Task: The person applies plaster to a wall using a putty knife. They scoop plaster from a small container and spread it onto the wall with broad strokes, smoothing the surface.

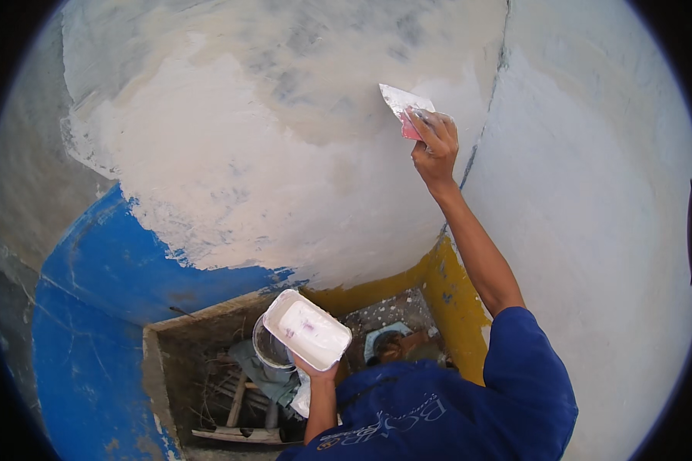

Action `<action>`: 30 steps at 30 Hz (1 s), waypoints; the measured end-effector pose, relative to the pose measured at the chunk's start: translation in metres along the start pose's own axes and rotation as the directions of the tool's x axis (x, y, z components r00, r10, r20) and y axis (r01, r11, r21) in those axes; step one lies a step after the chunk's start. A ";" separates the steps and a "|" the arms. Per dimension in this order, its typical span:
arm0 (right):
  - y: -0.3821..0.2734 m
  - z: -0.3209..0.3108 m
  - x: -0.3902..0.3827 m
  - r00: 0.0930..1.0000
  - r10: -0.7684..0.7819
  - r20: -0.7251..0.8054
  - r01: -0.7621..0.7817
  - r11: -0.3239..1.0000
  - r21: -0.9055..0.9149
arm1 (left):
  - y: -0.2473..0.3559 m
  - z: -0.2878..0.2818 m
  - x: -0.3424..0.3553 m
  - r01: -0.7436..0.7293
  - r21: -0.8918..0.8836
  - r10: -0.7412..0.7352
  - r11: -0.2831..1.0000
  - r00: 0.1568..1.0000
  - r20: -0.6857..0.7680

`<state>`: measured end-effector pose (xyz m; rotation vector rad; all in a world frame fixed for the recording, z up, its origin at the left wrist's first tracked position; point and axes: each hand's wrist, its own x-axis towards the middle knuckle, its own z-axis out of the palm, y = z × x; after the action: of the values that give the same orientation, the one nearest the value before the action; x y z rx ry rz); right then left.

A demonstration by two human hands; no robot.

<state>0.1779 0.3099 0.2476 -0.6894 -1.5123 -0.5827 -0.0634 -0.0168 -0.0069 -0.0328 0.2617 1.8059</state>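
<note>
My right hand, arm stretched up, grips the pink handle of a putty knife. The wide blade is smeared with white and lies at the wall, close to the corner; whether it touches cannot be told. Low in front of my body, my left hand holds a white rectangular tub from below, its fingers mostly hidden beneath it. White paste coats the inside of the tub. White filler covers much of the wall, with grey patches showing higher up.
Blue paint covers the lower left wall, yellow paint the corner base. Below lies a recess with a raised concrete edge, holding a clear bucket, a grey-green cloth and wooden pieces. The right wall stands close to my arm.
</note>
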 end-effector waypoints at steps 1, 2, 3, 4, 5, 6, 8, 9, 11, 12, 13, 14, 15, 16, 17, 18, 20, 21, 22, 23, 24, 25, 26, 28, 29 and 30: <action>-0.002 0.003 0.000 1.000 -0.029 0.009 0.029 0.999 -0.022 | 0.002 -0.006 0.001 -0.004 0.002 0.004 1.000 1.000 -0.001; -0.006 0.003 -0.009 1.000 -0.027 0.008 0.027 0.999 -0.019 | 0.004 -0.017 0.003 0.007 -0.028 -0.007 1.000 1.000 0.001; -0.012 0.002 -0.026 0.997 -0.032 0.076 0.033 0.999 -0.008 | 0.005 -0.024 0.005 0.020 -0.059 -0.019 0.998 1.000 0.007; -0.016 0.000 -0.041 0.989 -0.039 0.144 0.039 0.999 0.002 | 0.005 -0.027 0.006 0.018 -0.060 -0.018 0.998 1.000 0.009; -0.018 -0.003 -0.054 0.989 -0.042 0.143 0.041 0.999 0.003 | 0.006 -0.029 0.006 0.014 -0.064 -0.013 0.998 1.000 0.015; -0.017 -0.008 -0.065 0.976 -0.058 0.212 0.053 0.998 0.027 | 0.005 -0.032 0.007 0.011 -0.070 -0.010 0.998 1.000 0.022; -0.015 -0.014 -0.061 0.957 -0.075 0.279 0.062 0.997 0.054 | 0.007 -0.034 0.007 0.002 -0.068 -0.001 0.998 1.000 0.013; -0.008 -0.014 -0.054 0.976 -0.056 0.208 0.038 0.996 0.085 | 0.007 -0.034 0.008 -0.005 -0.066 0.006 0.998 1.000 0.003; -0.004 -0.014 -0.025 0.997 -0.019 0.076 0.010 0.993 0.118 | 0.006 -0.032 0.006 -0.005 -0.074 0.006 0.997 1.000 0.005; -0.002 -0.012 -0.005 0.997 -0.017 0.076 0.008 0.993 0.115 | 0.006 -0.029 0.005 0.000 -0.078 0.001 0.997 1.000 0.008; 0.000 -0.007 0.011 0.999 -0.021 0.028 0.018 0.996 0.088 | 0.006 -0.031 0.005 0.000 -0.075 0.000 0.997 1.000 0.004; -0.001 -0.004 0.018 0.999 -0.028 -0.021 0.029 0.998 0.060 | 0.007 -0.034 0.006 0.005 -0.080 -0.006 0.997 1.000 -0.004; -0.004 -0.002 0.018 0.999 -0.027 -0.021 0.028 0.998 0.059 | 0.008 -0.038 0.007 0.010 -0.084 -0.011 0.996 1.000 -0.013; -0.006 0.001 0.015 0.998 -0.059 0.011 0.059 0.998 0.017 | 0.006 -0.035 0.007 0.014 -0.083 -0.015 0.996 1.000 -0.012; -0.006 0.002 0.011 0.995 -0.091 0.044 0.092 0.995 -0.024 | 0.004 -0.033 0.007 0.011 -0.069 -0.011 0.998 1.000 -0.006; -0.010 0.004 -0.005 0.995 -0.089 0.042 0.090 0.996 -0.019 | 0.003 -0.031 0.006 -0.001 -0.054 0.001 0.999 1.000 0.000; -0.021 0.000 -0.050 0.966 -0.081 0.247 0.076 0.997 0.030 | 0.002 -0.029 0.006 -0.009 -0.062 0.008 0.998 1.000 -0.003; -0.024 -0.005 -0.065 0.965 -0.084 0.247 0.079 0.996 0.028 | 0.001 -0.029 0.006 -0.012 -0.070 0.012 0.997 1.000 -0.011; -0.027 -0.010 -0.075 0.951 -0.097 0.295 0.081 0.995 0.066 | 0.002 -0.030 0.005 -0.015 -0.070 0.015 0.997 1.000 -0.008; -0.027 -0.010 -0.081 0.933 -0.112 0.341 0.081 0.991 0.104 | 0.002 -0.030 0.004 -0.021 -0.059 0.022 0.998 1.000 0.001; -0.024 -0.009 -0.075 0.934 -0.115 0.337 0.084 0.991 0.106 | 0.002 -0.030 0.004 -0.028 -0.047 0.028 0.998 1.000 0.011; -0.021 -0.008 -0.061 0.968 -0.062 0.242 0.038 0.994 0.105 | 0.002 -0.023 0.002 -0.028 -0.048 0.029 0.998 1.000 0.010; -0.017 -0.007 -0.046 0.989 -0.007 0.144 -0.008 0.994 0.109 | 0.002 -0.016 0.001 -0.029 -0.021 0.029 0.999 1.000 -0.002; -0.016 -0.006 -0.002 0.999 0.052 0.009 -0.053 0.993 0.107 | 0.002 -0.003 -0.004 -0.030 0.008 0.030 1.000 0.999 -0.028; -0.011 -0.006 0.016 0.998 0.048 -0.029 -0.046 0.995 0.086 | 0.000 0.004 -0.004 -0.037 0.034 0.037 0.999 0.999 -0.003; -0.008 -0.005 0.025 0.997 0.044 -0.066 -0.039 0.997 0.069 | 0.000 0.007 -0.005 -0.050 0.059 0.049 0.997 0.999 0.020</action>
<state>0.1752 0.3025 0.2732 -0.6415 -1.4449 -0.5163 -0.0615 -0.0198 0.0003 0.0327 0.3055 1.8455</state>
